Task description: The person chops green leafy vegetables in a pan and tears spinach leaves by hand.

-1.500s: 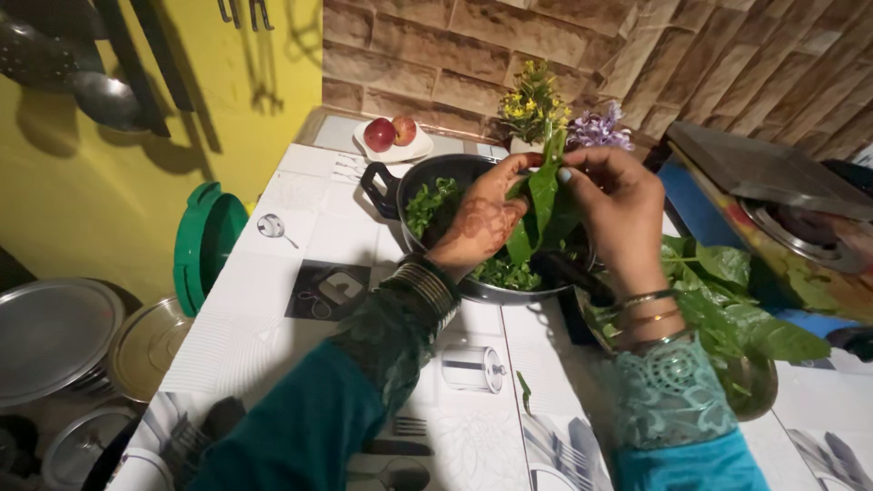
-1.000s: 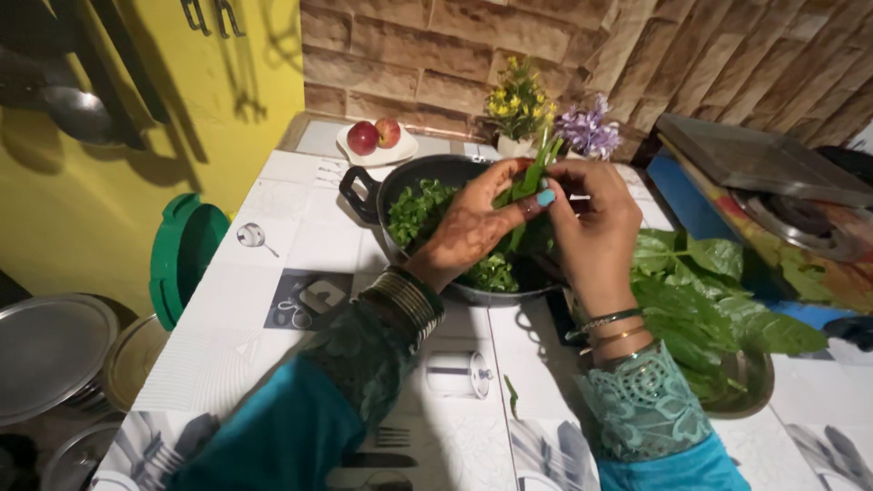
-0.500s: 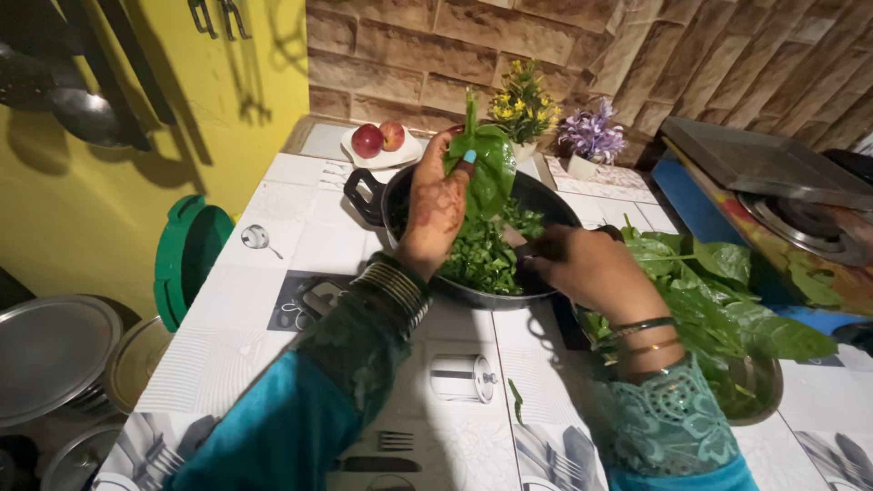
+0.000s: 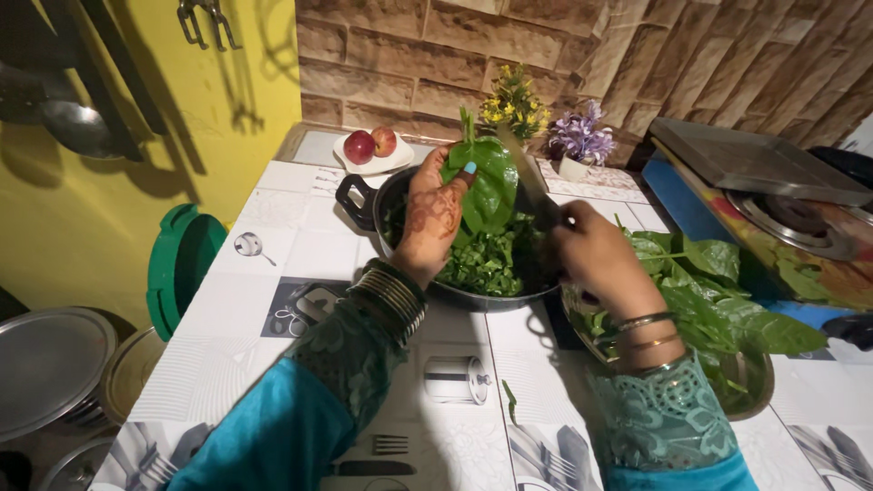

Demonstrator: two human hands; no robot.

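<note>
Spinach leaf point(image 4: 491, 191), broad and dark green, stands upright in the left hand point(image 4: 432, 218), pinched between the thumb and the fingers, which close around its lower half with the stem pointing up. The right hand point(image 4: 596, 255) is closed around the handle of a knife point(image 4: 527, 182), whose blade slants up beside the leaf's right edge, touching or very nearly touching it. Both hands hover over a black pan point(image 4: 400, 218) with side handles, and the leaf is held just above the chopped greens point(image 4: 486, 264) that fill the pan. To the right of the pan, under the right wrist, a metal plate point(image 4: 755, 391) carries a heap of whole leaves point(image 4: 718, 291).

All of this sits on a counter point(image 4: 273, 273) of white tiles printed with kitchenware pictures. At the back edge are a small plate with two red apples point(image 4: 373, 144) and two little pots of flowers point(image 4: 546, 118), yellow and purple. Behind runs a brick-pattern wall point(image 4: 637, 55); the wall on the left is yellow point(image 4: 227, 109), with ladles hanging. A green lid point(image 4: 182, 264) leans off the counter's left side, steel plates point(image 4: 50, 364) below it, and a gas stove point(image 4: 782, 200) stands on the right.
</note>
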